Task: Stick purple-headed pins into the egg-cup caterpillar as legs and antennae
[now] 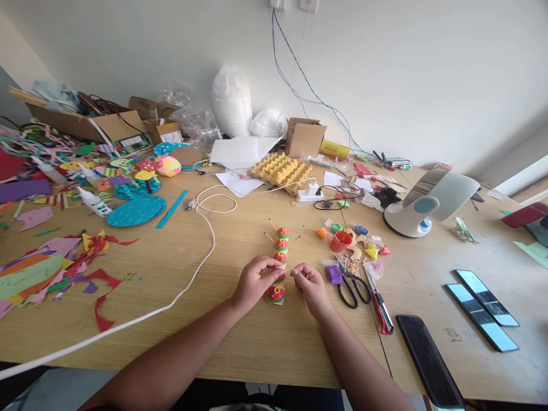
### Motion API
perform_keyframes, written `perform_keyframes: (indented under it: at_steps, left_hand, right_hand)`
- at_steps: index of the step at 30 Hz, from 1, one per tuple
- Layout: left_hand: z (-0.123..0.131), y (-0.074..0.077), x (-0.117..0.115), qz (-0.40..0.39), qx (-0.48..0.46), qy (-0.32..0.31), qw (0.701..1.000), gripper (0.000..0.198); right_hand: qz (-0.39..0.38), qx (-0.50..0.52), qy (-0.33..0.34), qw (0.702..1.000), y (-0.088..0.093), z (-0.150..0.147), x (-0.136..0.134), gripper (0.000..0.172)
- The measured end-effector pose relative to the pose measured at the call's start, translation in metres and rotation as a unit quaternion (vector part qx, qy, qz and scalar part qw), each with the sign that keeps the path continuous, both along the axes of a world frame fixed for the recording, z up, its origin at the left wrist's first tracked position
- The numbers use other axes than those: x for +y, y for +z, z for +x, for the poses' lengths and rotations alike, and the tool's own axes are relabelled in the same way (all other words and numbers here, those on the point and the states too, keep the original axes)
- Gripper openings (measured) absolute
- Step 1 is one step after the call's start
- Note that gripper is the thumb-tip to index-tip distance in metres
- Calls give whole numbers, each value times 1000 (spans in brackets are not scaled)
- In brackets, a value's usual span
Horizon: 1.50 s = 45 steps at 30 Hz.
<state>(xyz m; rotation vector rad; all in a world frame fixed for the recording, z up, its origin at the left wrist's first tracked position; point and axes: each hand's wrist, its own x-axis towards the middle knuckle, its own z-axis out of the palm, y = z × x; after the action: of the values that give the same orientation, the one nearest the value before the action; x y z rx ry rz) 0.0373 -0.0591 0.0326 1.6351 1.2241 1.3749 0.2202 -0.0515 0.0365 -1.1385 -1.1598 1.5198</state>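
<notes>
A caterpillar-like egg-carton craft (280,257) lies lengthwise on the table in front of me. Its row of cups is red on top with green lower edges and yellow decorations, and thin purple-tipped stalks stick out at the far end. My left hand (259,282) reaches over it from the left, thumb and fingers closed against one of the nearer cups and partly hiding it. Just to the right of the craft, my right hand (311,288) is closed in a pinch. Whatever its fingertips hold is too small to make out.
Black-handled scissors (354,288), a red utility knife (381,308), a red cup (341,241) and a purple clay packet (333,273) lie to the right. A phone (428,359) and white fan (432,202) are farther right. A white cable (171,304) crosses the left side, near paper scraps (38,268).
</notes>
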Motion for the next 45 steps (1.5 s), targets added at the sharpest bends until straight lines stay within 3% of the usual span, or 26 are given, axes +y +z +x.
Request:
perform_keyframes:
  at_steps: [23, 31, 45]
  left_hand:
    - [1, 1, 0, -37, -29, -18, 999, 16]
    - [-1, 9, -1, -32, -31, -24, 999, 22]
    - [-3, 1, 0, -41, -34, -17, 998, 24]
  right_hand:
    - [-12, 13, -6, 1000, -4, 2, 2, 42]
    - [-3, 0, -2, 1000, -3, 0, 1, 43]
    - [2, 4, 2, 1000, -2, -1, 1, 42]
